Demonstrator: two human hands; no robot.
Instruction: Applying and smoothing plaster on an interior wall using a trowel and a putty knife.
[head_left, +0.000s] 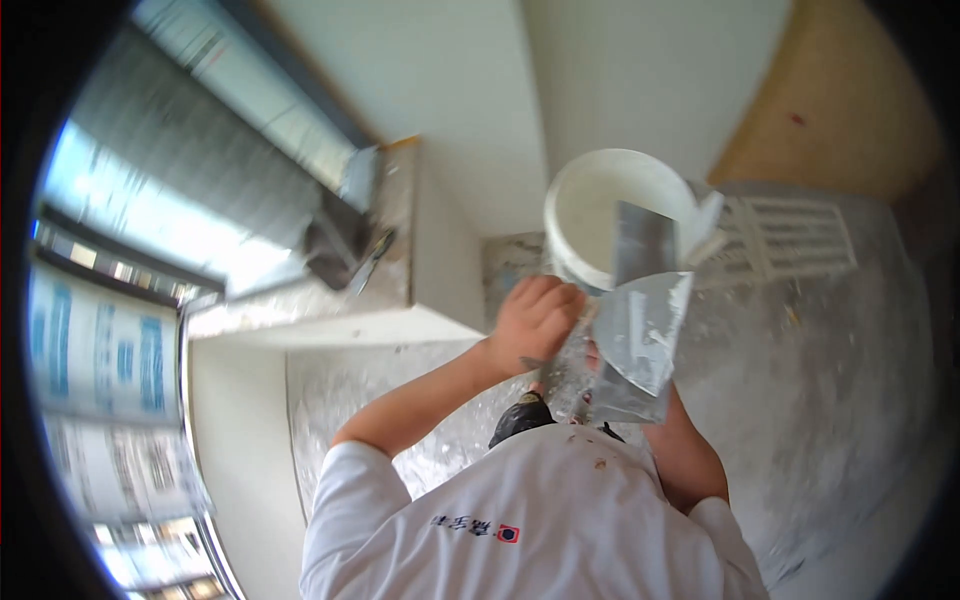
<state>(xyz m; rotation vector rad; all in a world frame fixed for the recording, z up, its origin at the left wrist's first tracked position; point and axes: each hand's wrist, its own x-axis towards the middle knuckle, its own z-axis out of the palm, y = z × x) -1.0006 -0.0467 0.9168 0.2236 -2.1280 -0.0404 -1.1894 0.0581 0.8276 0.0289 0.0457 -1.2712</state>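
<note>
My left hand [540, 318] is closed, knuckles up, beside a broad putty knife [640, 325]; its handle is hidden in the fist. The knife's fan-shaped blade carries a smear of white compound along its right side. It lies across a long rectangular steel trowel [646, 245], whose two ends show beyond it. My right hand [592, 356] is under the trowel, mostly covered, with only some fingertips showing; its grip looks closed on the trowel. Just beyond the tools stands a white bucket [556, 225] with pale material inside, and the trowel's far end overlaps its rim.
A ledge [400, 215] at left holds a dark crumpled item [335, 245] and a slim tool [372, 262]. Windows line the far left. A slatted pale panel [800, 237] lies on the smeared grey floor [810, 350] right of the bucket. A tan board [850, 100] stands at upper right.
</note>
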